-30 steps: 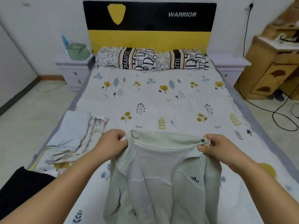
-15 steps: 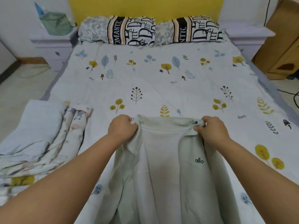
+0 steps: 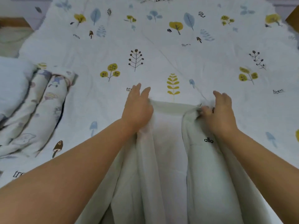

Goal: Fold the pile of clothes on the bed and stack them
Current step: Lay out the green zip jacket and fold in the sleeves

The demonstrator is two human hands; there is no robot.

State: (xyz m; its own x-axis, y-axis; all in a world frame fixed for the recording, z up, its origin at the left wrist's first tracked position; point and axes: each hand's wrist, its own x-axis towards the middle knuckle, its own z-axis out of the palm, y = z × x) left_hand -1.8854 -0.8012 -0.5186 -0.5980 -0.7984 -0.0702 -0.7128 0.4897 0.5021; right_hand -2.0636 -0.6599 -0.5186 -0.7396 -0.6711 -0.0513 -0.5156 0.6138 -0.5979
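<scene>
Step in hand, as judged: laying the pale green top (image 3: pixel 168 159) flat on the bed (image 3: pixel 161 59), collar end away from the person, ahead of folding. The left hand (image 3: pixel 137 109) rests on the left shoulder of the top, fingers extended and nearly straight — grip released, holding nothing. The right hand (image 3: pixel 218 113) pinches bunched cloth at the right collar corner, fingers curled. Folded clothes (image 3: pixel 37 102) lie at the left edge. Next move likely calls for smoothing the panels — they lie rumpled lengthwise — then folding the sides inward.

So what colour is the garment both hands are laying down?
Pale mint green garment, small black "alo" logo; head view.
</scene>
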